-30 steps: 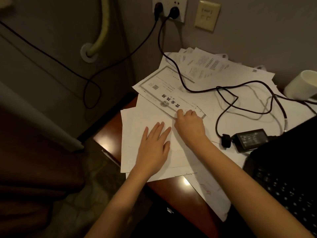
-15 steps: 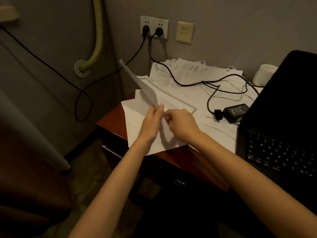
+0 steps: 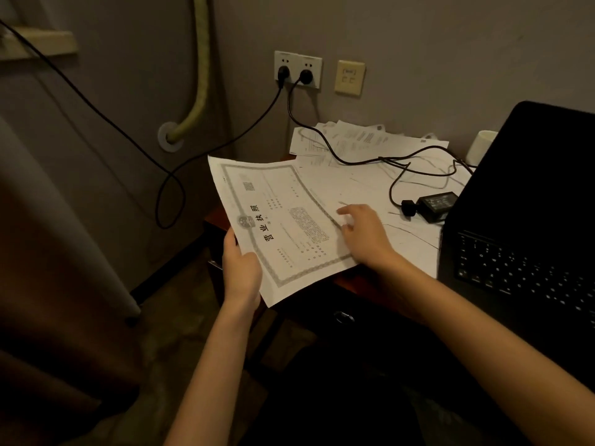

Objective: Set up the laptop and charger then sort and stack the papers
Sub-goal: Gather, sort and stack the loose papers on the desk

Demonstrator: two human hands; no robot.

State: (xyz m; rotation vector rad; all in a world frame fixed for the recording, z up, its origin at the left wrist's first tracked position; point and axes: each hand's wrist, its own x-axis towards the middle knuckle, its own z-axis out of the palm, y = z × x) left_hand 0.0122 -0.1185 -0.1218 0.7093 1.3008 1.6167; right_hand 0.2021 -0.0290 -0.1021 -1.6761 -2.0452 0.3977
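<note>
Head view: sorting step. At frame centre the left hand (image 3: 240, 274) pinches the certificate (image 3: 283, 226) by its near edge; the right hand (image 3: 362, 234), fingers loose, touches its far edge above the papers (image 3: 370, 185) on the surface. Next, I judge: lay it on a stack

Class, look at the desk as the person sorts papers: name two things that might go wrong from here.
1. The charger cable lies across the loose papers; pulling sheets out might drag the power adapter.
2. The left hand holds the bordered certificate by one edge past the desk edge, so it might bend or slip.
</note>
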